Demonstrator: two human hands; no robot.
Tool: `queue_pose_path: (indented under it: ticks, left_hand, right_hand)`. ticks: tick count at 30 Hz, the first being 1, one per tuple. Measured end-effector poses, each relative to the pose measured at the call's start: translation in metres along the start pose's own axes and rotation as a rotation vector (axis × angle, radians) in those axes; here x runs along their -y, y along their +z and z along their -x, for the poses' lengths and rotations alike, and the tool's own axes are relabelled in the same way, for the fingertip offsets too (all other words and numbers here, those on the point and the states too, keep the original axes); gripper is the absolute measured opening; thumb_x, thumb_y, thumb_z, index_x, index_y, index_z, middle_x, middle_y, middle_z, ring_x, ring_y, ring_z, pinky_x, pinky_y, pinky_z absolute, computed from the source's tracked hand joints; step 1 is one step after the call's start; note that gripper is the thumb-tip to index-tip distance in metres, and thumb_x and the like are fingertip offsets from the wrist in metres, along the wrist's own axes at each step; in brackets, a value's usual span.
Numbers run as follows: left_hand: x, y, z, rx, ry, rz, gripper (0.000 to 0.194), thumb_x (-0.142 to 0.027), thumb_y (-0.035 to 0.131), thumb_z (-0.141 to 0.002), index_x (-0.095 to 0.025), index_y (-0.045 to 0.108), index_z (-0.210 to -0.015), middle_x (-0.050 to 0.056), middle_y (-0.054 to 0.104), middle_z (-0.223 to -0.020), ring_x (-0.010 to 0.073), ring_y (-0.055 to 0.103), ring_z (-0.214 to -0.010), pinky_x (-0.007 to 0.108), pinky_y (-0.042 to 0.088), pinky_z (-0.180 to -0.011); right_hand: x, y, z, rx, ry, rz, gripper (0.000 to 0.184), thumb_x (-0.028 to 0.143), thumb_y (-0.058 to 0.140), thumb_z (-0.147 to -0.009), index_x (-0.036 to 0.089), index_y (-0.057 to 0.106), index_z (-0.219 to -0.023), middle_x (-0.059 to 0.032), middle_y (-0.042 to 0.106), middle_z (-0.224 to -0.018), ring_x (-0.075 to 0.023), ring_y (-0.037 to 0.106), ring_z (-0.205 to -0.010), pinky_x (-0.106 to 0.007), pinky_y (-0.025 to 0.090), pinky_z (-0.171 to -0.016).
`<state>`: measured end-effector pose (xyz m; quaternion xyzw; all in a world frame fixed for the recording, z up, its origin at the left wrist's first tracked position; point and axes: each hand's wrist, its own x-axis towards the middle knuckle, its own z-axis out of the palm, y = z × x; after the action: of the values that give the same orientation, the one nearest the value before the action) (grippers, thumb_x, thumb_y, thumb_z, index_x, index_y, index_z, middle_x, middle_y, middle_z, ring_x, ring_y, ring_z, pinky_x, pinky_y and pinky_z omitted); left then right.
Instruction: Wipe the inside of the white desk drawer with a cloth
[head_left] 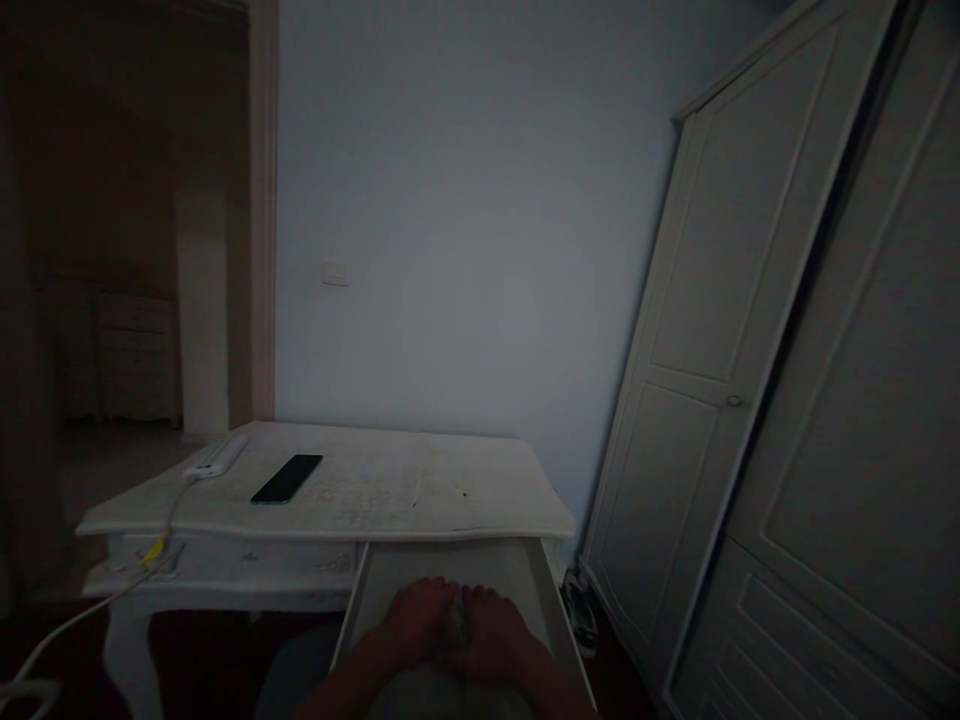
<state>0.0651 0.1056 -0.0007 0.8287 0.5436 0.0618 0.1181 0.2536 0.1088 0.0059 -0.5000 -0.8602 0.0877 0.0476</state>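
Both hands are close together over the pulled-out drawer point(525, 570) of a white desk. My left hand point(420, 618) is closed, its fingers curled against a small, pale, crumpled-looking item point(456, 615). From the other side, my right hand point(491, 630) is closed on the same item. Dim light and blur hide what kind of thing it is. The drawer's side walls show to the left and right of my forearms.
On the worn desktop point(420, 470) lie a dark phone point(288, 479) and a white power strip point(216, 457), its cable point(97, 608) hanging off the left side. A tall wardrobe point(690, 350) stands right. Shoes point(579, 612) sit on the floor between. A doorway opens left.
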Motion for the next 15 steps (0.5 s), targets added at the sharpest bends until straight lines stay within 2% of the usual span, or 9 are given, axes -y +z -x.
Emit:
queue_pose_path:
  ticks: [2, 3, 8, 11, 15]
  left_hand:
    - [0.005, -0.001, 0.000, 0.000, 0.003, 0.025, 0.027, -0.027, 0.057, -0.093, -0.023, 0.063, -0.120, 0.012, 0.070, -0.129, 0.0311, 0.066, -0.119, 0.042, 0.049, -0.105]
    - [0.007, -0.001, 0.000, -0.001, 0.008, 0.039, 0.025, -0.027, 0.057, -0.094, -0.023, 0.063, -0.117, 0.011, 0.071, -0.127, 0.0301, 0.066, -0.117, 0.041, 0.050, -0.103]
    - [0.018, -0.002, 0.003, -0.031, 0.058, 0.122, 0.015, -0.027, 0.060, -0.092, -0.024, 0.062, -0.107, 0.008, 0.066, -0.130, 0.0242, 0.060, -0.120, 0.033, 0.046, -0.104]
    - [0.022, 0.001, 0.003, -0.041, 0.061, 0.165, 0.015, -0.028, 0.060, -0.092, -0.023, 0.059, -0.106, 0.009, 0.064, -0.132, 0.0215, 0.061, -0.115, 0.029, 0.046, -0.099]
    - [0.025, 0.008, 0.000, -0.038, 0.033, 0.188, 0.011, -0.033, 0.056, -0.094, -0.025, 0.056, -0.102, 0.007, 0.069, -0.118, 0.0226, 0.064, -0.107, 0.031, 0.046, -0.095]
  right_hand:
    - [0.003, 0.004, 0.002, 0.003, -0.026, 0.054, 0.089, 0.054, 0.077, -0.068, 0.009, 0.061, -0.142, -0.0280, 0.069, -0.132, -0.0461, 0.067, -0.118, -0.056, 0.052, -0.100]
    - [0.002, 0.005, 0.002, 0.017, -0.036, 0.046, 0.088, 0.051, 0.076, -0.068, 0.010, 0.060, -0.143, -0.0278, 0.069, -0.133, -0.0455, 0.067, -0.118, -0.055, 0.053, -0.099]
    - [-0.013, -0.001, 0.001, 0.091, -0.052, -0.115, 0.058, 0.047, 0.057, -0.087, 0.012, 0.068, -0.132, -0.0238, 0.073, -0.126, -0.0370, 0.072, -0.112, -0.044, 0.055, -0.095]
    - [-0.028, -0.002, 0.001, 0.120, -0.107, -0.186, 0.056, 0.042, 0.059, -0.085, 0.013, 0.068, -0.132, -0.0217, 0.073, -0.130, -0.0358, 0.071, -0.116, -0.042, 0.051, -0.100]
    - [-0.050, 0.002, 0.001, 0.143, -0.152, -0.303, 0.066, 0.033, 0.059, -0.082, 0.017, 0.060, -0.146, -0.0181, 0.066, -0.145, -0.0333, 0.063, -0.132, -0.040, 0.045, -0.110]
